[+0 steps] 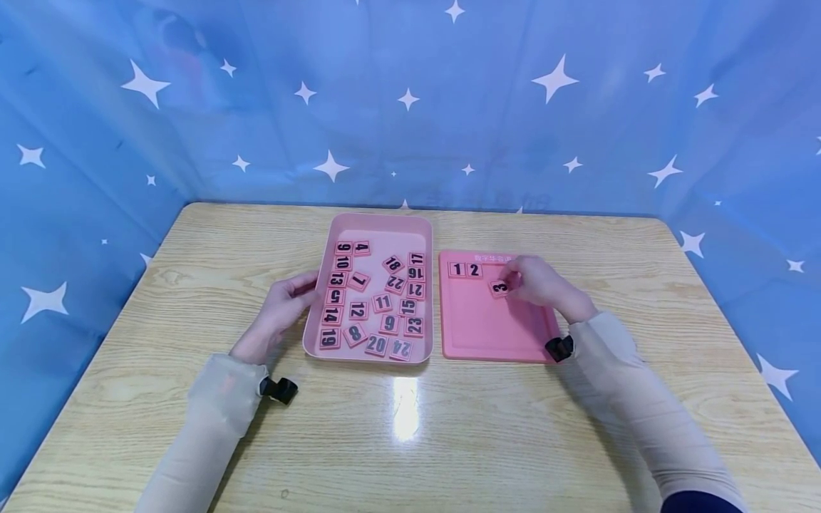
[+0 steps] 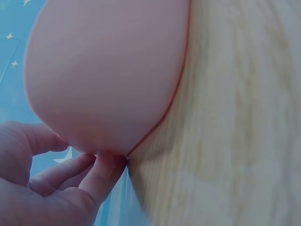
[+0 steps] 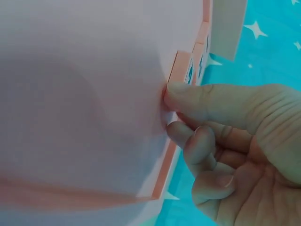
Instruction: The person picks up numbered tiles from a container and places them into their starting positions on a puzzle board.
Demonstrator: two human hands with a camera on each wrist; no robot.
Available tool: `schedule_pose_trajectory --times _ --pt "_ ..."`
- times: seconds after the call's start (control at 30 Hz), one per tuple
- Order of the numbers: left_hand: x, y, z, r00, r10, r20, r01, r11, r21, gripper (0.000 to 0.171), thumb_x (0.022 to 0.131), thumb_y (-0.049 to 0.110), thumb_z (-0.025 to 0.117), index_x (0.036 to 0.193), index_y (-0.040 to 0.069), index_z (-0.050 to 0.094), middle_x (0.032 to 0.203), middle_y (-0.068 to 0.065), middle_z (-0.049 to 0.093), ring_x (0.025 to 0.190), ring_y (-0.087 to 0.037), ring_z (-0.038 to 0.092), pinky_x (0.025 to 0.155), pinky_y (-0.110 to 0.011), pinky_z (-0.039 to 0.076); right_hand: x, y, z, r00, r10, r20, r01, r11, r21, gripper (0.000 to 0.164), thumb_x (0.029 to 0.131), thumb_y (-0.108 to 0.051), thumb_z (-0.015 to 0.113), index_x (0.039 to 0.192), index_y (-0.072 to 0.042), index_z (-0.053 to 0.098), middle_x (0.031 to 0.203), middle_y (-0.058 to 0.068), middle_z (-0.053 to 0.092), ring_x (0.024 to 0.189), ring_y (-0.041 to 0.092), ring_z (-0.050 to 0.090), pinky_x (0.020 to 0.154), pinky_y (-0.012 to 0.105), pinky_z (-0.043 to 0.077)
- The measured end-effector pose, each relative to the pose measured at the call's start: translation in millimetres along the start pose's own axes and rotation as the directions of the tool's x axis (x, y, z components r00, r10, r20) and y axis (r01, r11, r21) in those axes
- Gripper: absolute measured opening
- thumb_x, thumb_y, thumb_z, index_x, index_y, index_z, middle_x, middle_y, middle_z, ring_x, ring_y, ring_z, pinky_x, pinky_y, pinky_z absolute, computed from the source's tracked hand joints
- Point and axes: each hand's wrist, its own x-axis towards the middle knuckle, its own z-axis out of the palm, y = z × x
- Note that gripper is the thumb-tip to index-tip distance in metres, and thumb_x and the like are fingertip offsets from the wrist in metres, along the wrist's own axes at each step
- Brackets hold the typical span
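**Tile 3 (image 1: 498, 288) pinched at pink board (image 1: 494, 331)**

Tile 3 is clamped in the right hand's (image 1: 541, 281) grip, numeral sideways, toward the board's 12 o'clock; whether the board is touched cannot be told. Tile 1 (image 1: 457, 269) and tile 2 (image 1: 474, 270) are set side by side at 11 o'clock. More numbered tiles (image 1: 359, 281) are scattered in the pink box (image 1: 385, 223), at the board's 9 o'clock. The box's 9 o'clock wall is touched by the left hand (image 1: 282, 306), grip apart. All is carried by the bench (image 1: 487, 434).

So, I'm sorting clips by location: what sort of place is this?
Probably an indoor recording set-up: a blue star-patterned backdrop closes in a wood-grain table, and a small black device sits at each wrist.
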Motion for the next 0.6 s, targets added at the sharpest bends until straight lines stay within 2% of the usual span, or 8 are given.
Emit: schedule_pose_trajectory --times 0.2,0.3,0.43,0.6 --pt "-0.3 0.7 0.1 1.000 -0.008 -0.007 0.008 1.000 -0.005 0.046 0.088 -0.005 0.052 0.134 -0.009 0.042 0.136 -0.026 0.045 0.123 -0.033 0.044 0.087 -0.013 0.044 -1.5 -3.3 -1.0 0.989 0.149 0.010 -0.149 0.989 0.003 0.018 0.074 -0.009 0.077 0.078 0.003 0.065 0.071 0.008 0.060 0.067 0.021 0.052 0.065 0.036 0.046" --pt "-1.0 1.4 0.2 1.000 -0.013 -0.004 0.013 1.000 0.002 0.047 0.089 -0.004 0.053 0.134 -0.008 0.042 0.136 -0.026 0.045 0.124 -0.033 0.044 0.088 -0.014 0.044 -0.6 -5.4 -0.5 0.975 0.222 0.014 -0.222 0.975 0.017 0.024 0.074 -0.012 0.077 0.064 -0.004 0.057 0.058 0.001 0.049 0.058 0.017 0.042 0.058 0.030 0.038" --pt "-1.7 2.4 0.0 1.000 -0.015 -0.002 0.015 1.000 0.009 0.047 0.089 -0.003 0.054 0.134 -0.007 0.043 0.136 -0.026 0.045 0.124 -0.033 0.044 0.089 -0.014 0.044 2.6 -6.2 3.2 0.963 0.271 -0.003 -0.271 0.962 0.024 0.043 0.076 -0.018 0.076 0.052 -0.012 0.041 0.050 -0.005 0.029 0.050 0.011 0.029 0.052 0.026 0.028" --pt "-1.1 2.4 -0.4 1.000 -0.014 0.000 0.014 1.000 0.005 0.047 0.089 -0.002 0.054 0.134 -0.007 0.043 0.136 -0.025 0.045 0.124 -0.033 0.043 0.089 -0.014 0.044 3.6 -5.7 5.8 0.960 0.280 -0.014 -0.279 0.959 0.052 0.051 0.079 -0.025 0.075 0.049 -0.015 0.035 0.047 -0.007 0.023 0.046 0.009 0.022 0.047 0.024 0.024"
